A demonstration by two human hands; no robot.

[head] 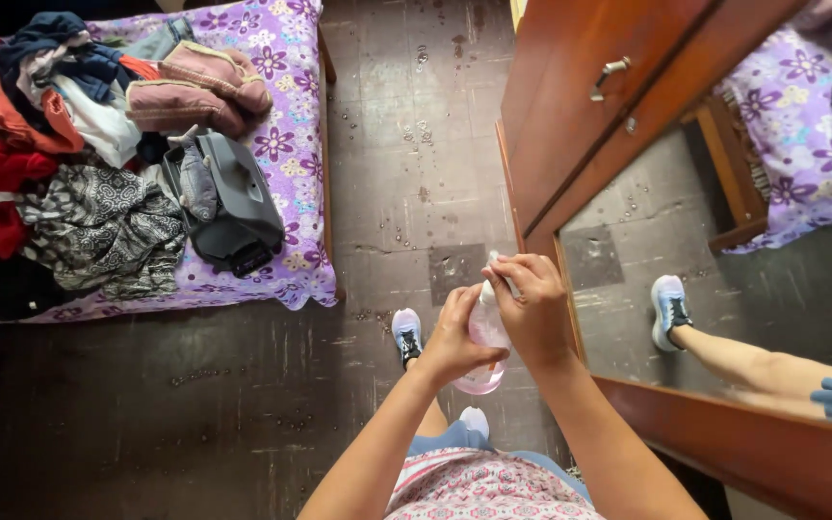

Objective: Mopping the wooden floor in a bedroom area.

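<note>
A small clear bottle with pink liquid [485, 332] is upright in front of my chest, held between both hands. My left hand [455, 337] wraps around its body from the left. My right hand [532, 308] grips its top, fingers curled over the white cap or nozzle, which is mostly hidden. Both hands hover above the dark floor, close to the mirror's wooden frame [570, 318].
A wooden wardrobe door [580, 106] with a metal handle and a tall mirror [724, 279] stand at the right. At the left is a bed with a purple flowered sheet [291, 116], piled with clothes [60, 144] and a dark grey case [238, 202]. My sneakers [406, 332] rest on the floor.
</note>
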